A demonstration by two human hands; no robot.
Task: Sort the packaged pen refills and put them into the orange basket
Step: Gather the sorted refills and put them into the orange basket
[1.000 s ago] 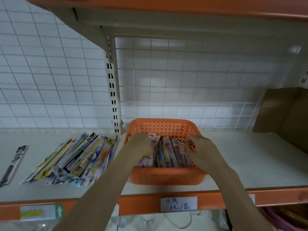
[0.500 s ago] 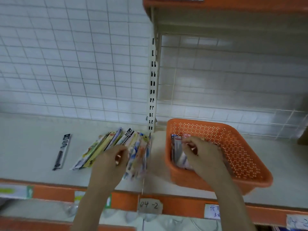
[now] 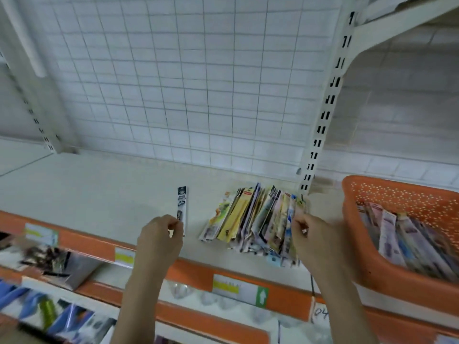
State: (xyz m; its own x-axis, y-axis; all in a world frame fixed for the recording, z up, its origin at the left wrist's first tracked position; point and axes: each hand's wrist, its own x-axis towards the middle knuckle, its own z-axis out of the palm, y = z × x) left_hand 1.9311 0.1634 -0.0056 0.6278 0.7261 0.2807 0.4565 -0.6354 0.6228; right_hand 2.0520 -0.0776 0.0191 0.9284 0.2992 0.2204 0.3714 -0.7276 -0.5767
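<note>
Left hand [image 3: 159,235], lower centre, pinches the near end of a lone black refill pack [image 3: 182,209]. Right hand [image 3: 315,235] grips the right edge of the loose refill pile [image 3: 255,219] mid-frame. Orange basket [image 3: 387,276], right edge, holds sorted packs [image 3: 407,239].

Single view only: head-worn wide-angle camera, looking forward and down at a pale shop shelf board with an orange front edge [image 3: 104,192] from close range. Straight lines bow near frame edges. View tilted; the shelf edge runs down to the right. White wire-grid back panel [image 3: 173,83] fills the upper half. Both forearms enter from the bottom edge. Perforated orange plastic basket [image 3: 397,194] cut off at right edge. Lower shelf stock at bottom left, blurred. No second view, so no overlap.
</note>
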